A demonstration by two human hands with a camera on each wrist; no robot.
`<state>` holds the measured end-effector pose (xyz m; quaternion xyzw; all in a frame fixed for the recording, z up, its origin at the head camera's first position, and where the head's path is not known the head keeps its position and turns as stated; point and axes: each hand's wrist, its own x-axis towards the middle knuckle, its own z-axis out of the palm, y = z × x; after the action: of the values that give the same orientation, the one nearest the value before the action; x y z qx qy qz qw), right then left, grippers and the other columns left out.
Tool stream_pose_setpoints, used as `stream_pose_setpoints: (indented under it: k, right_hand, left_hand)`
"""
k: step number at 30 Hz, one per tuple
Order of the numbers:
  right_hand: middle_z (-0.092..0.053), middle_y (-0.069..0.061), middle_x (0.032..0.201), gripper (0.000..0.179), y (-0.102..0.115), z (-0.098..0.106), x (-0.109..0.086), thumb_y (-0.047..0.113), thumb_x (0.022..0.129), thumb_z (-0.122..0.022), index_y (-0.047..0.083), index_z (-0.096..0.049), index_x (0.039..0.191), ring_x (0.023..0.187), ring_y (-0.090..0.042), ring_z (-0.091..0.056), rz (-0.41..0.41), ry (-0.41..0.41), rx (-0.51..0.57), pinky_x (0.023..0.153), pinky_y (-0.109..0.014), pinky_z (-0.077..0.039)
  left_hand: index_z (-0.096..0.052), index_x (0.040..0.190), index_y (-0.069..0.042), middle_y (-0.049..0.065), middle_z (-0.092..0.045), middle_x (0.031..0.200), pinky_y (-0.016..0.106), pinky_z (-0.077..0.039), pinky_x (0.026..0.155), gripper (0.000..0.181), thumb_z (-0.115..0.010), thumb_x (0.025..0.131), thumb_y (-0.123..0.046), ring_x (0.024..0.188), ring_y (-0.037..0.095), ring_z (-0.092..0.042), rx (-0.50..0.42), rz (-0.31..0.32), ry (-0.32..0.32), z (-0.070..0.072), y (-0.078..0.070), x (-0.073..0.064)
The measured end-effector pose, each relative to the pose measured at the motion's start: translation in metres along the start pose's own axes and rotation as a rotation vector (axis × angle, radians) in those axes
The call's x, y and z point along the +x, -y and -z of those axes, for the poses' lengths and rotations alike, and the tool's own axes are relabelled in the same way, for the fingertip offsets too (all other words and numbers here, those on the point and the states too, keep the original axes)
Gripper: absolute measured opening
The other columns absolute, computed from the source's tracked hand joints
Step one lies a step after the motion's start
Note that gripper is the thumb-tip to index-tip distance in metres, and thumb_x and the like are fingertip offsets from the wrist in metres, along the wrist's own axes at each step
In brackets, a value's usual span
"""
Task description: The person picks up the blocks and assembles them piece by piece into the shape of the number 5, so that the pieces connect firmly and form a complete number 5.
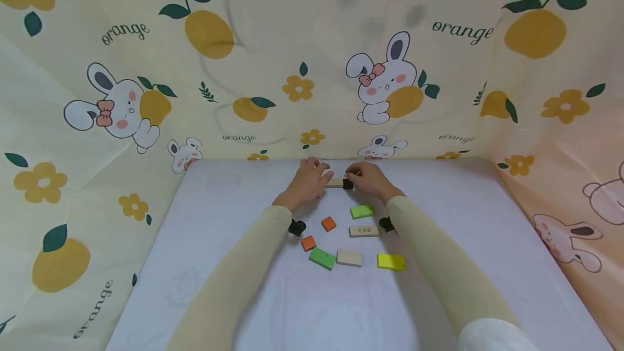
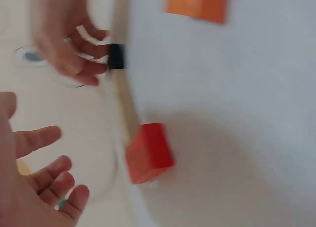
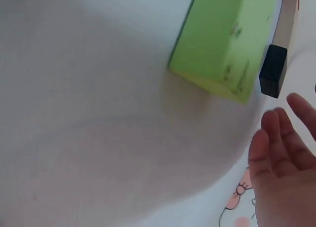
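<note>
Currently, the white worktop (image 1: pixel 219 286) carries everything. Near its far edge, the left hand (image 1: pixel 307 182) hovers with fingers spread, while the right hand (image 1: pixel 372 180) has its fingers slightly bent; whether they touch the black block is hard to tell. Between the hands, a long wooden block (image 1: pixel 334 183) lies near the far edge's middle, with a red block (image 2: pixel 148 155) at its left end and the black block (image 1: pixel 348 183) at its right.

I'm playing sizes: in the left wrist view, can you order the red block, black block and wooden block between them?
Red block
Wooden block
Black block
Red seems nearer the camera, perhaps making it look bigger.
</note>
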<state>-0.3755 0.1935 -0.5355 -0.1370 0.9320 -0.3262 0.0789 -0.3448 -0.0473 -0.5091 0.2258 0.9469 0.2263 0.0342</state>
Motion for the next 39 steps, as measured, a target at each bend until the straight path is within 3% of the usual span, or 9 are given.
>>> stream_pose_setpoints:
  k: [3,6,11,15,20,24,33,39]
  right_hand:
    - [-0.07,-0.012,0.126,0.034,0.002,0.003,-0.002,0.023,0.107,-0.059,0.006,-0.075,0.132,0.113,-0.032,-0.062,0.0,-0.036,-0.002,0.101,-0.053,-0.052]
    - [-0.067,-0.013,0.135,0.039,0.009,0.006,-0.006,0.02,0.102,-0.059,0.005,-0.074,0.135,0.12,-0.034,-0.06,0.038,-0.037,-0.06,0.105,-0.054,-0.05]
    - [-0.057,-0.018,0.151,0.046,0.029,0.003,-0.01,0.025,0.105,-0.062,0.004,-0.069,0.145,0.14,-0.038,-0.05,0.176,0.033,-0.235,0.119,-0.056,-0.039]
    - [-0.058,-0.017,0.15,0.048,0.045,-0.003,-0.01,0.026,0.105,-0.065,0.006,-0.067,0.148,0.14,-0.036,-0.05,0.239,0.07,-0.292,0.119,-0.055,-0.04]
    - [-0.06,-0.015,0.146,0.046,0.061,-0.013,-0.005,0.022,0.105,-0.065,0.007,-0.067,0.149,0.133,-0.033,-0.053,0.276,0.124,-0.298,0.115,-0.052,-0.045]
    - [-0.064,-0.015,0.139,0.044,0.067,-0.019,-0.001,0.015,0.104,-0.064,0.007,-0.068,0.148,0.126,-0.032,-0.057,0.326,0.148,-0.326,0.112,-0.049,-0.048]
    - [-0.064,-0.015,0.139,0.041,0.072,-0.028,0.001,0.011,0.107,-0.06,0.009,-0.069,0.147,0.125,-0.032,-0.057,0.314,0.183,-0.342,0.113,-0.049,-0.047]
    - [-0.064,-0.013,0.138,0.042,0.072,-0.031,0.003,0.008,0.108,-0.054,0.009,-0.069,0.147,0.129,-0.032,-0.056,0.296,0.192,-0.36,0.115,-0.048,-0.045]
  left_hand:
    - [-0.054,0.158,-0.011,0.015,-0.043,0.156,0.047,-0.043,0.117,0.052,-0.048,0.117,-0.041,0.144,0.031,-0.038,-0.161,0.033,-0.076,0.009,0.003,-0.007]
    - [-0.051,0.161,-0.013,0.012,-0.044,0.158,0.047,-0.044,0.118,0.054,-0.058,0.113,-0.039,0.145,0.029,-0.039,-0.236,0.04,-0.103,0.014,0.009,-0.02]
    - [-0.054,0.159,-0.015,0.009,-0.052,0.151,0.048,-0.052,0.108,0.057,-0.073,0.106,-0.03,0.136,0.034,-0.052,-0.375,0.087,-0.173,0.019,0.021,-0.055]
    - [-0.057,0.156,-0.016,0.009,-0.054,0.148,0.049,-0.054,0.104,0.06,-0.08,0.101,-0.025,0.13,0.04,-0.056,-0.453,0.095,-0.188,0.017,0.025,-0.085]
    - [-0.061,0.152,-0.013,0.008,-0.058,0.145,0.049,-0.055,0.101,0.06,-0.084,0.098,-0.024,0.126,0.039,-0.059,-0.435,0.085,-0.127,0.006,0.024,-0.115]
    - [-0.064,0.149,-0.011,0.005,-0.06,0.141,0.046,-0.055,0.101,0.057,-0.085,0.098,-0.026,0.122,0.035,-0.059,-0.406,0.088,-0.076,-0.003,0.022,-0.127]
    - [-0.067,0.144,-0.01,0.006,-0.061,0.141,0.045,-0.054,0.105,0.05,-0.082,0.099,-0.026,0.126,0.028,-0.056,-0.36,0.049,0.036,-0.018,0.009,-0.136]
    - [-0.068,0.144,-0.012,0.004,-0.06,0.143,0.044,-0.05,0.112,0.047,-0.08,0.101,-0.028,0.132,0.025,-0.052,-0.301,-0.015,0.037,-0.021,-0.001,-0.13]
